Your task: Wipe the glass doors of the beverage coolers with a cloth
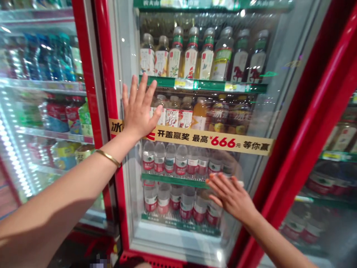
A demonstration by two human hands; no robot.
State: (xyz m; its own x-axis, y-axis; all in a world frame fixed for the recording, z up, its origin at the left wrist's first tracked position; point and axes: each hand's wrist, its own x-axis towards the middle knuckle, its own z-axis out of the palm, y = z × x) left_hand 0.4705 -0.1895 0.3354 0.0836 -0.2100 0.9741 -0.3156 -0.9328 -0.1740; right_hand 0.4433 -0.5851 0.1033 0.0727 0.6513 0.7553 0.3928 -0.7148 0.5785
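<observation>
Glass door (pixel 279 74): left hand (pixel 140 111), right hand (pixel 230 195) flat

The glass door (pixel 279 108) blocks the whole way to the bottles (pixel 192 56). The left hand (pixel 139 109) at 10 o'clock and the right hand (pixel 230 195) at 4 o'clock both lie flat against it, fingers spread. Red frames (pixel 96 74) hem the pane in at 9 and 3 o'clock. In front of the glass the air is free, so a hand can slide between the two palms, across the yellow banner (pixel 212 141). Whether the door's edge leaves a gap cannot be told.
</observation>
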